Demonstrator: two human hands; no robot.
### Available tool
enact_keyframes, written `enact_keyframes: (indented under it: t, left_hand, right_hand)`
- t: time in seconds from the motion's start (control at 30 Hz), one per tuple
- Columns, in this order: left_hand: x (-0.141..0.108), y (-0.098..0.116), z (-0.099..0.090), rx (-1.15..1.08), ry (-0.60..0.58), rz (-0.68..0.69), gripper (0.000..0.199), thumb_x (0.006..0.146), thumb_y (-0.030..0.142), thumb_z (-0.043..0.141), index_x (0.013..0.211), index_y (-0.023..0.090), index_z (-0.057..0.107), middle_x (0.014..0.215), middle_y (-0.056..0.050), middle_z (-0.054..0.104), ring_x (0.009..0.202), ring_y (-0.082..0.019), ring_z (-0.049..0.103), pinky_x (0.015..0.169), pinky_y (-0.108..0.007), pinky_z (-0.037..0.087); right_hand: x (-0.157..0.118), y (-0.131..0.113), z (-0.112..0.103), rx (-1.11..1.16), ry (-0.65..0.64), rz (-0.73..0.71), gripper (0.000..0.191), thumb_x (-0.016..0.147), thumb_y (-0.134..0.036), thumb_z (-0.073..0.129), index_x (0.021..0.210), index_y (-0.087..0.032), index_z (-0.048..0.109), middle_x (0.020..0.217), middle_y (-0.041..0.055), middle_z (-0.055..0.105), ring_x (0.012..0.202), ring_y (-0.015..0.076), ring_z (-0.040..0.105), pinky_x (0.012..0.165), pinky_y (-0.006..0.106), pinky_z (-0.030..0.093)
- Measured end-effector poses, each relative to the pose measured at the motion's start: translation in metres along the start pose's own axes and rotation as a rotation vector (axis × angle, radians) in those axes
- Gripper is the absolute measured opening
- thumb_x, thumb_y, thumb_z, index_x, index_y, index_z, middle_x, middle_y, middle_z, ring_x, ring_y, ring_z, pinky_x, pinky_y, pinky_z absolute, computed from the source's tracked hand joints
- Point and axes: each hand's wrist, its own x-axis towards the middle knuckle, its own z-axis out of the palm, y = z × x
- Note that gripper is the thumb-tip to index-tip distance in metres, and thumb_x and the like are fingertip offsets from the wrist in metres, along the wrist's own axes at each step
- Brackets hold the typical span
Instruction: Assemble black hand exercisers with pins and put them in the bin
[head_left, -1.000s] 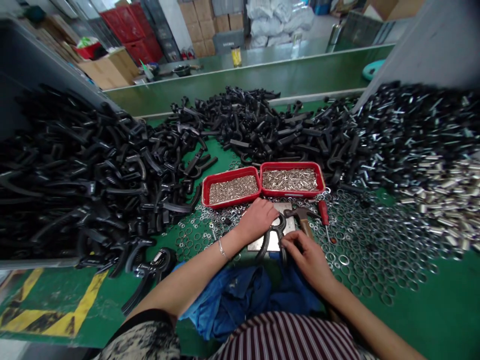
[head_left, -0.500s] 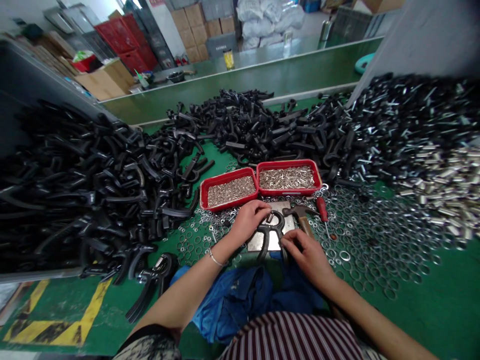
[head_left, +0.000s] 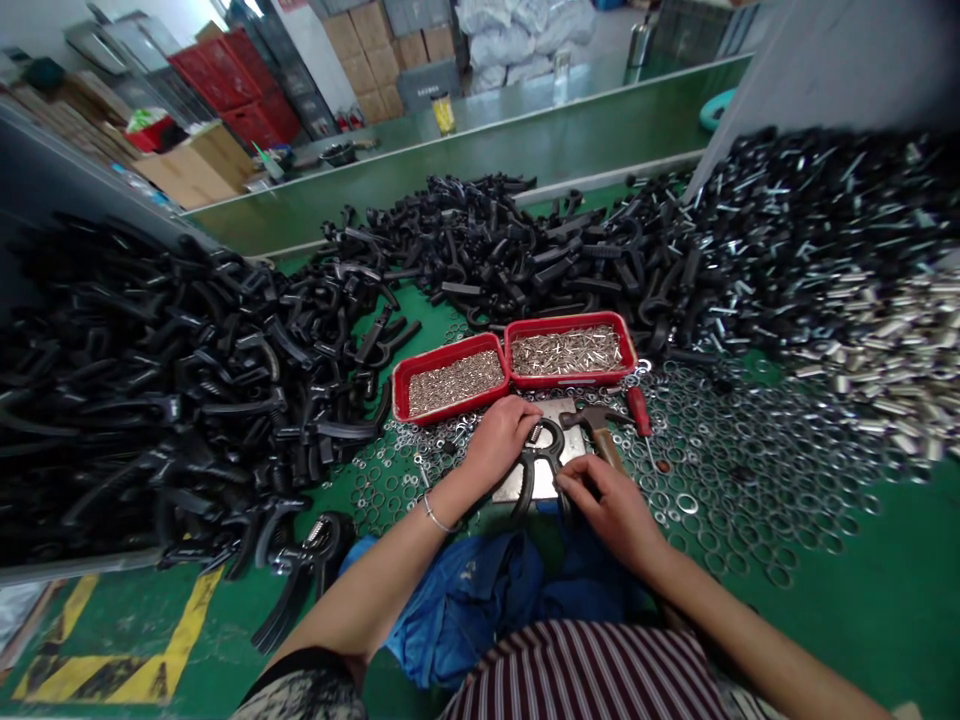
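Note:
A black curved hand-grip piece (head_left: 553, 436) with a ring-shaped top and two legs lies on a metal plate (head_left: 510, 486). My left hand (head_left: 501, 438) is closed, its fingertips pinched at the upper left of the ring, where a small metal part shows. On the other side, my right hand (head_left: 606, 500) has thumb and index finger pressed together on the piece's right leg. A hammer (head_left: 602, 432) rests on the plate's right side, just above my right hand.
Two red trays (head_left: 450, 408) (head_left: 571, 379) of small metal pins stand behind the plate. A red screwdriver (head_left: 640, 411) and many rings (head_left: 739, 480) lie right. Black handles (head_left: 240, 370) heap left and behind; metal tubes (head_left: 900, 350) pile at far right. Blue cloth (head_left: 480, 600) lies in front.
The whole view has shifted slightly. My left fingers have closed in a little over the top of the ring; my right hand stays at the right leg.

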Motion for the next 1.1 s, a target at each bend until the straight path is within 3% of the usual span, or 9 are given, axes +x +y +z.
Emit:
enact_keyframes:
  t: [0.17,0.37,0.43,0.53,0.63,0.77,0.9,1.0,1.1]
  left_hand:
    - [-0.004,-0.001,0.006,0.128,0.007,0.056,0.016,0.098,0.024,0.051,0.093,0.017,0.065,0.093,-0.006,0.065,0.094,-0.02,0.059,0.091,-0.035,0.047]
    - [-0.003,-0.015,0.004,0.412,-0.138,0.37,0.023,0.101,0.021,0.041,0.105,0.014,0.063,0.102,-0.011,0.063,0.099,-0.024,0.054,0.091,-0.038,0.045]
    - [0.0,-0.017,0.0,0.405,-0.171,0.398,0.023,0.101,0.021,0.041,0.107,0.014,0.063,0.102,-0.011,0.063,0.1,-0.023,0.054,0.092,-0.038,0.044]
    - [-0.004,-0.005,-0.008,0.332,-0.114,0.303,0.025,0.099,0.028,0.049,0.117,0.016,0.061,0.114,-0.011,0.064,0.109,-0.024,0.053,0.097,-0.042,0.042]
    - [-0.028,0.024,-0.015,0.144,-0.014,0.172,0.032,0.097,0.035,0.054,0.124,0.022,0.061,0.122,-0.01,0.062,0.117,-0.025,0.052,0.103,-0.045,0.04]
    - [-0.073,0.06,-0.015,-0.328,-0.048,0.033,0.021,0.098,0.032,0.053,0.107,0.025,0.07,0.102,-0.004,0.069,0.1,-0.016,0.062,0.092,-0.032,0.05]
    - [-0.097,0.069,-0.007,-0.615,0.017,-0.135,0.01,0.091,0.029,0.064,0.092,0.023,0.072,0.093,-0.003,0.068,0.09,-0.014,0.064,0.083,-0.028,0.053]
    - [-0.1,0.065,-0.003,-0.632,0.071,-0.189,0.011,0.089,0.03,0.066,0.084,0.02,0.069,0.087,-0.003,0.067,0.084,-0.015,0.064,0.077,-0.028,0.053]
    - [-0.095,0.058,-0.006,-0.417,0.092,-0.119,0.011,0.093,0.028,0.061,0.089,0.02,0.067,0.09,-0.003,0.069,0.088,-0.016,0.063,0.081,-0.031,0.052]
  right_hand:
    - [0.0,0.0,0.0,0.002,0.015,-0.008,0.012,0.094,-0.033,0.057,0.088,-0.023,0.061,0.083,0.0016,0.067,0.076,0.0183,0.061,0.072,0.03,0.046]
    - [-0.002,0.001,0.0,0.045,0.041,-0.004,0.012,0.093,-0.034,0.059,0.088,-0.023,0.062,0.084,0.002,0.067,0.077,0.0184,0.061,0.075,0.031,0.047]
    - [-0.001,0.0,-0.002,0.099,0.067,0.008,0.015,0.093,-0.036,0.058,0.087,-0.023,0.063,0.086,0.003,0.067,0.08,0.0193,0.062,0.076,0.032,0.048]
    - [-0.001,-0.008,-0.01,0.29,0.092,0.1,0.018,0.091,-0.041,0.061,0.089,-0.023,0.064,0.085,0.0028,0.067,0.077,0.0186,0.063,0.072,0.031,0.051]
    - [-0.003,-0.018,-0.019,0.551,0.039,0.198,0.023,0.084,-0.043,0.069,0.09,-0.023,0.06,0.079,-0.0004,0.066,0.067,0.0154,0.063,0.066,0.03,0.053]
    - [-0.011,-0.027,-0.019,0.81,-0.148,0.249,0.031,0.08,-0.042,0.074,0.087,-0.023,0.051,0.068,-0.0051,0.061,0.059,0.0134,0.062,0.063,0.028,0.051]
    - [-0.017,-0.037,-0.005,0.967,-0.205,0.342,0.034,0.081,-0.045,0.073,0.085,-0.023,0.048,0.066,-0.0058,0.057,0.056,0.0112,0.055,0.057,0.026,0.049]
    - [-0.018,-0.041,-0.001,0.897,-0.216,0.356,0.034,0.085,-0.05,0.066,0.084,-0.023,0.045,0.068,-0.0045,0.057,0.054,0.0114,0.051,0.053,0.026,0.047]
    - [-0.02,-0.033,-0.012,0.374,-0.1,0.212,0.029,0.089,-0.051,0.058,0.086,-0.024,0.049,0.072,0.0006,0.061,0.059,0.0164,0.055,0.057,0.03,0.048]
